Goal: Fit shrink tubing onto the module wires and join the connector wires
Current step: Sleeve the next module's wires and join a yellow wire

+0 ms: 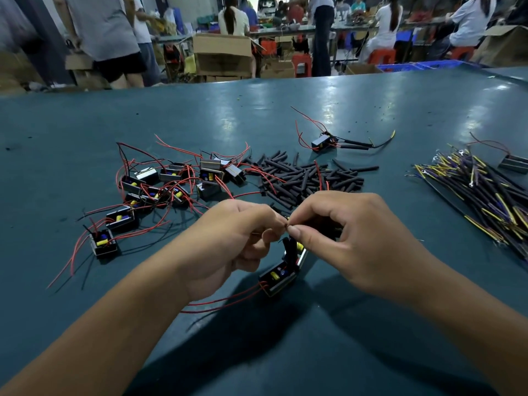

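Note:
My left hand (228, 241) and my right hand (343, 235) meet fingertip to fingertip above the green table, both pinching thin wire ends at the same spot. A small black module (278, 278) with a yellow part inside hangs just below the hands, its red wires (223, 302) trailing left under my left wrist. A black piece of shrink tubing (288, 247) stands on its wire below my fingertips. What the right palm holds is hidden. A loose pile of black shrink tubing (308, 178) lies beyond the hands.
Several modules with red wires (160, 190) are heaped at the left. One module with tubed wires (325, 142) lies farther back. A bundle of black, yellow and purple connector wires (483, 195) lies at the right. People work at tables behind.

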`<state>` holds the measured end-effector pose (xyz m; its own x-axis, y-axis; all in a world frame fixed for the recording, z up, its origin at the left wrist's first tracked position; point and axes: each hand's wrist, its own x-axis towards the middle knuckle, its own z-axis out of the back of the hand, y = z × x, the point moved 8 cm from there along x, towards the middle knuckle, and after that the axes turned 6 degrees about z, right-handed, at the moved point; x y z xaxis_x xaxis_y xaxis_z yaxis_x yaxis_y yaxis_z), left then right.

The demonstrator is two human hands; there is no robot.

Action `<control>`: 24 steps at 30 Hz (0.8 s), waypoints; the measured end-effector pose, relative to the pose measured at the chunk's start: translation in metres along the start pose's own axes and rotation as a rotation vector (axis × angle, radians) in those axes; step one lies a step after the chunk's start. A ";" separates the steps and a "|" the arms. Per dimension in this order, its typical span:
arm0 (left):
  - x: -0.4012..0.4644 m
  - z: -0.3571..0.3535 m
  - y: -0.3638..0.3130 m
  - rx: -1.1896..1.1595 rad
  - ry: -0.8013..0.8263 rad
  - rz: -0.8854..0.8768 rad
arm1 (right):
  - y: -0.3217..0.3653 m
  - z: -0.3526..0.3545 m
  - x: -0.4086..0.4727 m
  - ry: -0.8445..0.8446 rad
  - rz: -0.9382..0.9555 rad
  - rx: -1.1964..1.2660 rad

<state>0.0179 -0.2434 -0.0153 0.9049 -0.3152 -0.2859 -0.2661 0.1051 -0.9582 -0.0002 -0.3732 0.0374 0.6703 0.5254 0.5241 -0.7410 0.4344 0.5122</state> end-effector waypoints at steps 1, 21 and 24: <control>0.000 0.004 -0.005 0.043 -0.041 -0.059 | -0.001 0.000 0.000 -0.001 -0.006 0.002; -0.043 -0.005 -0.059 1.171 -0.341 -1.125 | -0.004 0.004 0.000 0.004 -0.003 0.011; -0.042 -0.006 -0.057 1.144 -0.329 -1.114 | -0.005 0.005 0.000 -0.003 0.000 0.008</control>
<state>-0.0065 -0.2422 0.0516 0.5383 -0.5218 0.6617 0.7667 0.6292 -0.1275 0.0036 -0.3785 0.0383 0.6706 0.5230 0.5261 -0.7405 0.4287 0.5176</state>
